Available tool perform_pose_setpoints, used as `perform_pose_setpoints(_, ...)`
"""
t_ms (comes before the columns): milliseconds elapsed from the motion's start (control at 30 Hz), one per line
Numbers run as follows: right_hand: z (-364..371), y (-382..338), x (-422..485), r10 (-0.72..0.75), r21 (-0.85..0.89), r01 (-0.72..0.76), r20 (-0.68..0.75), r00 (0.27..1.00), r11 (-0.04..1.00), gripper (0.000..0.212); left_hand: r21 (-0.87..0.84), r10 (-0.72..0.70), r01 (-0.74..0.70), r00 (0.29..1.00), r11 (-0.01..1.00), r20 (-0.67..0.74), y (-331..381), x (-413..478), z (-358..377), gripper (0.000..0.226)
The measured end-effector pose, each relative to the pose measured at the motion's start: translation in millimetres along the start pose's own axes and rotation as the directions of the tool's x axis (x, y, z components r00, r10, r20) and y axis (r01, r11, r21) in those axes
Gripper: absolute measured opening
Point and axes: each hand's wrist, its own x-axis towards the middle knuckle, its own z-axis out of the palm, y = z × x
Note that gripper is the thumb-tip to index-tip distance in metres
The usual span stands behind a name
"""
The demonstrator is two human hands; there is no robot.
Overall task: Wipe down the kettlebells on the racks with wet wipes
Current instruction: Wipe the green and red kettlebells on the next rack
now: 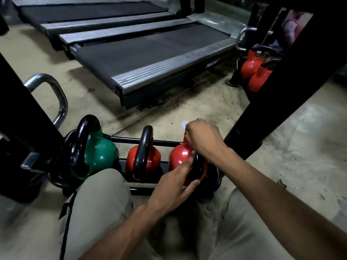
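Three kettlebells stand on a low black rack (pixel 142 141): a green one (pixel 100 153) at the left, a red one (pixel 150 160) in the middle, and a red one (pixel 179 156) at the right. My left hand (pixel 176 186) grips the black handle of the right red kettlebell. My right hand (pixel 203 137) is closed over the top of that kettlebell, with a small white wet wipe (pixel 184 124) poking out of the fist.
A treadmill deck (pixel 150 59) lies on the floor just beyond the rack. A black upright post (pixel 281 87) stands at the right, with more red kettlebells (pixel 253 72) behind it. A chrome handle (pixel 56 98) and a black frame are at the left. My knees are below.
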Motion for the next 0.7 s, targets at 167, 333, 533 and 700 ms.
perform_pose_setpoints(167, 32.7, 15.3, -10.6, 0.533, 0.887, -0.414, 0.253, 0.807, 0.205, 0.028, -0.005, 0.009, -0.009, 1.000, 1.000, -0.005, -1.3, 0.6, -1.9, 0.084)
perform_pose_setpoints(333, 40.2, 8.8, -13.2, -0.045, 0.302, -0.350, 0.697, 0.716, -0.887, 0.053, -0.025, -0.002, 0.002, 1.000, 1.000, 0.007, -0.3, -1.0, -3.4, 0.085)
perform_pose_setpoints(533, 43.5, 6.9, -18.3, 0.488, 0.868, -0.313, 0.480, 0.729, -0.385, 0.028, -0.001, -0.005, 0.005, 1.000, 1.000, 0.013, -0.4, 0.2, -0.4, 0.084)
perform_pose_setpoints(700, 19.7, -10.7, -27.1, 0.121, 0.280, -0.076, -0.150, 0.981, 0.957, 0.025, 0.023, -0.038, 0.038, 0.999, 0.999, 0.007, -1.3, 0.2, -0.7, 0.068)
